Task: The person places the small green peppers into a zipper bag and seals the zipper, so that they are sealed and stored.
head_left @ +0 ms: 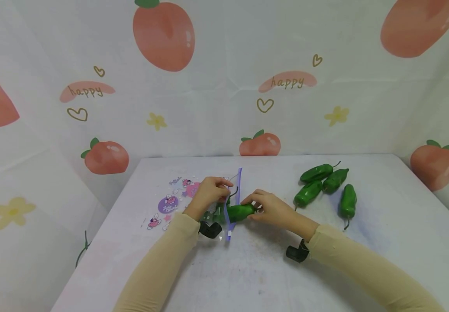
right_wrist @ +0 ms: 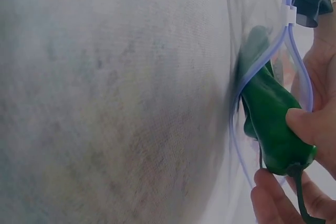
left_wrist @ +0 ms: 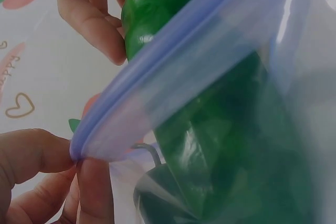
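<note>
A clear zip bag (head_left: pixel 168 204) with a purple zip edge and pink cartoon prints lies on the left of the table. My left hand (head_left: pixel 209 193) pinches the zip edge of its mouth between thumb and finger, as the left wrist view shows. With my right hand (head_left: pixel 269 209) I hold a green pepper (head_left: pixel 241 212) by its stem end. That pepper (right_wrist: pixel 277 114) is partly inside the bag's mouth, its stem pointing outward. Beside it, another green pepper (left_wrist: pixel 160 195) with a curved stem sits within the bag, seen through the plastic.
On the right of the white table (head_left: pixel 263 277) lie several loose green peppers: one at the back (head_left: pixel 316 173), a pepper beside it (head_left: pixel 335 180), a nearer pepper (head_left: pixel 308 193) and a separate pepper (head_left: pixel 348 201). A peach-print cloth (head_left: pixel 216 99) hangs behind.
</note>
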{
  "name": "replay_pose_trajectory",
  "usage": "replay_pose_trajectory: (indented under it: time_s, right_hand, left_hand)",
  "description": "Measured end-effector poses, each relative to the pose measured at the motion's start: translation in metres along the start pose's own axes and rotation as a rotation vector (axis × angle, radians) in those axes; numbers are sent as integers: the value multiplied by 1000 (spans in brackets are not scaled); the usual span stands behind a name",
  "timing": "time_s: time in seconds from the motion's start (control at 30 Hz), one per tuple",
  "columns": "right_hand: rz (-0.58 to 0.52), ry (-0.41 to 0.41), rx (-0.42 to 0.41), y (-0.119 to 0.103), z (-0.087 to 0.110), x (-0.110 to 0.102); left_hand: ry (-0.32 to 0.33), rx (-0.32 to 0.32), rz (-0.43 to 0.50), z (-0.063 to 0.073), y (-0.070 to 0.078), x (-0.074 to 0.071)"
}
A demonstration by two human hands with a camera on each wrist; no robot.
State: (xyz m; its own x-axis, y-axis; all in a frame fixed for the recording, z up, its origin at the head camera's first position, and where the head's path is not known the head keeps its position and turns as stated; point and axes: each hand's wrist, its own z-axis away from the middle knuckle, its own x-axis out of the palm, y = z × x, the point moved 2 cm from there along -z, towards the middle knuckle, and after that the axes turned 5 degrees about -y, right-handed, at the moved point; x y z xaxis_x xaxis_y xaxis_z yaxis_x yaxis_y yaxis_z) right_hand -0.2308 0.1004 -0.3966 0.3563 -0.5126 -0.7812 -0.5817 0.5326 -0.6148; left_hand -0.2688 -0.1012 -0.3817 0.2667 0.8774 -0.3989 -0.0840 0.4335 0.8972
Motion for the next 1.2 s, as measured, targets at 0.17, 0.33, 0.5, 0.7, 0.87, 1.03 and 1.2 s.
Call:
replay_pose_trajectory:
  time_s: [0.17, 0.33, 0.5, 0.7, 0.87, 1.03, 1.2]
  right_hand:
    - [-42, 1, -1, -1, -1, 1]
    - [-75, -14, 3, 0, -4, 3]
    - [-91, -27, 5, 0, -7, 4]
    - [-94, -37, 5, -1, -9, 5]
    - [-102, -54, 10, -1, -11, 6]
    - [-107, -56, 44, -1, -14, 7]
    - [-85, -50, 66, 0, -15, 9]
  left_hand:
    - [6, -6, 1, -1, -1, 0]
    - [15, -4, 6, -3, -1, 1]
    - [19, 2, 10, -4, -2, 0]
    - [10, 8, -6, -4, -2, 0]
    - [4, 11, -19, -3, -2, -1]
    - [6, 8, -24, -2, -2, -1]
    - [6, 16, -17, -2, -1, 0]
